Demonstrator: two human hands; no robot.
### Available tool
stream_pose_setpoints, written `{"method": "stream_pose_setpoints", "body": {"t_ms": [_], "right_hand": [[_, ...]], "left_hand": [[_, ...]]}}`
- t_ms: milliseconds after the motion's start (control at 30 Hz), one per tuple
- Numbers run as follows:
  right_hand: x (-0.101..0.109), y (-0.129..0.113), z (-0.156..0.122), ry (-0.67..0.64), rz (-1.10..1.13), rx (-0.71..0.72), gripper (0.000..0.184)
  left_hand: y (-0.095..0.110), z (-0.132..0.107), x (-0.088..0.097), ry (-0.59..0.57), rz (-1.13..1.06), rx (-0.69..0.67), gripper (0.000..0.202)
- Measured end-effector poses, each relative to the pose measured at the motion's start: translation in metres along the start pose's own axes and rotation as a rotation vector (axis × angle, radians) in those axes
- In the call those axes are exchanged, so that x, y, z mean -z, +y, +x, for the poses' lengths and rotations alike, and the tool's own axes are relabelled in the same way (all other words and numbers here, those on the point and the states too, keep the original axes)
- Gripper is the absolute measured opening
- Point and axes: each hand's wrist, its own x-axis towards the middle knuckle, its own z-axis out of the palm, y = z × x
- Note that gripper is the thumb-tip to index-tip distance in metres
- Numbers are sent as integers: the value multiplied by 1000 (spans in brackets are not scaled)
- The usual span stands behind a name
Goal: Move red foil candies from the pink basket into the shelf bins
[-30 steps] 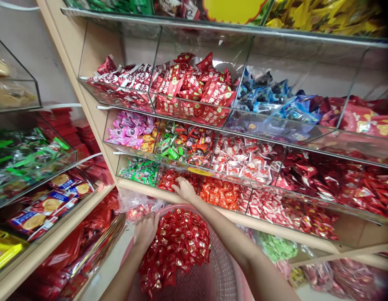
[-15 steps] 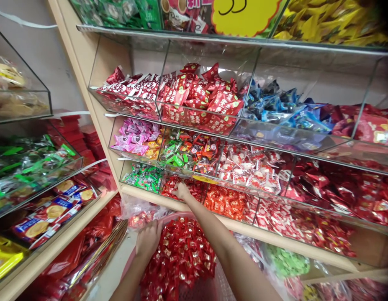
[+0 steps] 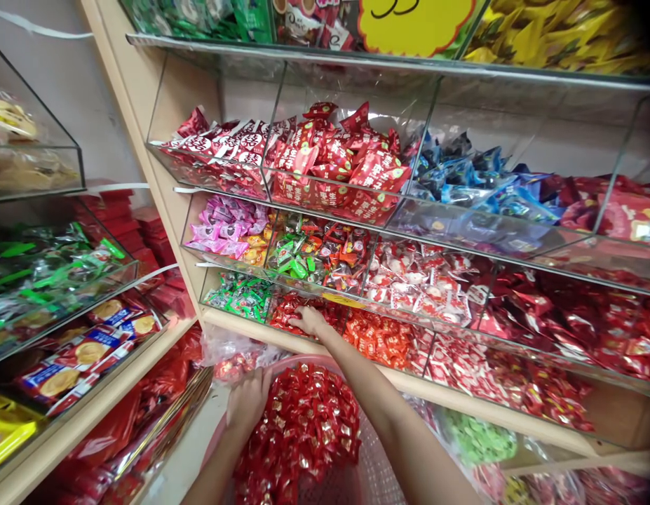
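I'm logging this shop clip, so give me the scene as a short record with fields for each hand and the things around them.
setting: tiered clear bins of packaged snacks on a shelf unit
right hand: palm down on red candies in a bottom-row bin; grasp unclear
left hand: at the near rim of the pink basket, against its heap; grip unclear
basket contents: heaped red gold-printed sweets
beside that bin: green-wrapped sweets on its left, orange-red sweets on its right
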Motion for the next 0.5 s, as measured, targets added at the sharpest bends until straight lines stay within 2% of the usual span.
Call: {"method": "stream_pose_setpoints", "body": {"t_ms": [100, 233, 367, 500], "right_hand": [[5, 1, -2, -80, 0, 67, 31], [6, 6, -3, -174, 87, 43, 18], [5, 8, -3, -148, 113, 29, 14], [12, 12, -2, -66, 133, 46, 16]], "left_hand": [[0, 1, 0, 2, 4, 13, 46], [0, 1, -1, 3, 20, 7, 46], [0, 1, -1, 8, 22, 0, 47], [0, 0, 1, -8, 32, 1, 45]]}}
